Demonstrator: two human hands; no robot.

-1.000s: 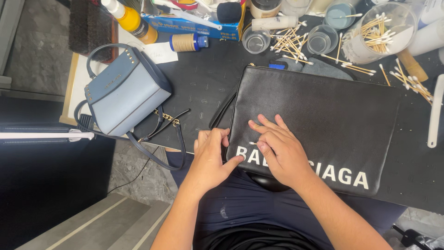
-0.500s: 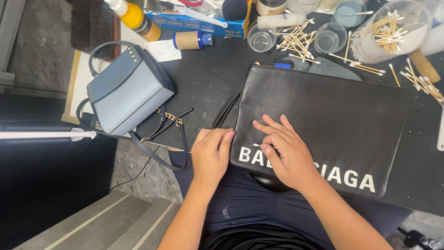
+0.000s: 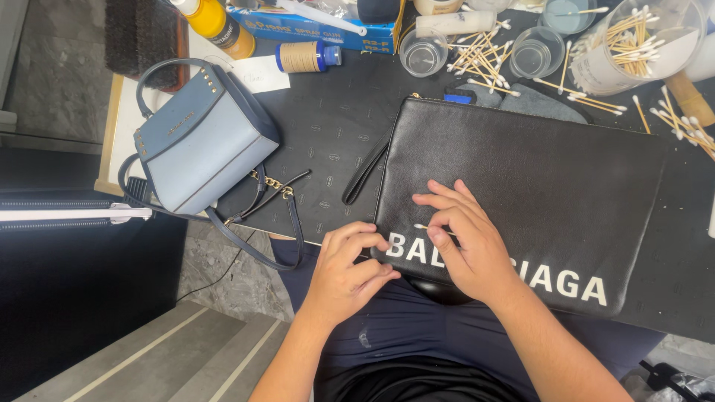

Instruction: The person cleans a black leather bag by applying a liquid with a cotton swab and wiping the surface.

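Bare forearms (navy trousers, stained).

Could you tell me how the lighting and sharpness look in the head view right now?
Head view: even, soft light, no harsh shadows; mild sheen on the black pouch; both hands, left and right, and the cotton swab are sharp; edges bend slightly from the wide lens.

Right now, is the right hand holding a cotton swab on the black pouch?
Yes, the right hand pinches a cotton swab against the black pouch.
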